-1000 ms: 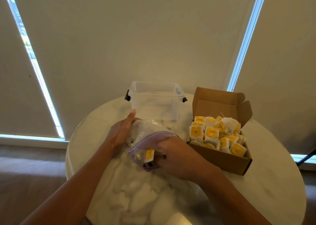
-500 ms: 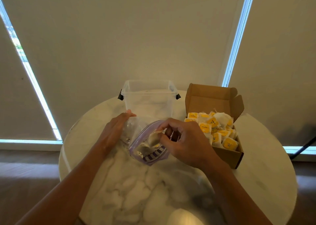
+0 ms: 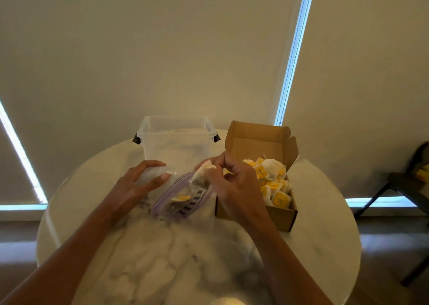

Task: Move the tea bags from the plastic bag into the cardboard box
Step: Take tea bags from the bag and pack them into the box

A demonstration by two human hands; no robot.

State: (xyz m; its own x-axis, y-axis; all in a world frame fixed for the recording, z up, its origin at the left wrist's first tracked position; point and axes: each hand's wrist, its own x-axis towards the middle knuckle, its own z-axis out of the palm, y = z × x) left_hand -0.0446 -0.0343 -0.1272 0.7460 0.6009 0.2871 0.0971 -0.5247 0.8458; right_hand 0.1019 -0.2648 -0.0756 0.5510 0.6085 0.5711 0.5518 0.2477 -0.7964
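A clear plastic bag [image 3: 183, 200] with a purple zip edge lies open on the round marble table [image 3: 162, 258], with a yellow-tagged tea bag or two visible inside. My left hand [image 3: 141, 184] holds the bag's far left side, thumb and fingers curled around the plastic. Just above the bag's mouth, my right hand [image 3: 234, 184] pinches a white tea bag [image 3: 203, 173]. To the right stands the open cardboard box [image 3: 281, 216], filled with several white tea bags with yellow tags [image 3: 274, 179].
An empty clear plastic tub [image 3: 177, 140] with black latches stands behind the bag. A dark chair [image 3: 408, 184] sits at the right beyond the table edge. Blinds cover the windows behind.
My right hand went into the bag, came out pinching a tea bag, and has lifted it up and to the right toward the box. My left hand stays on the bag.
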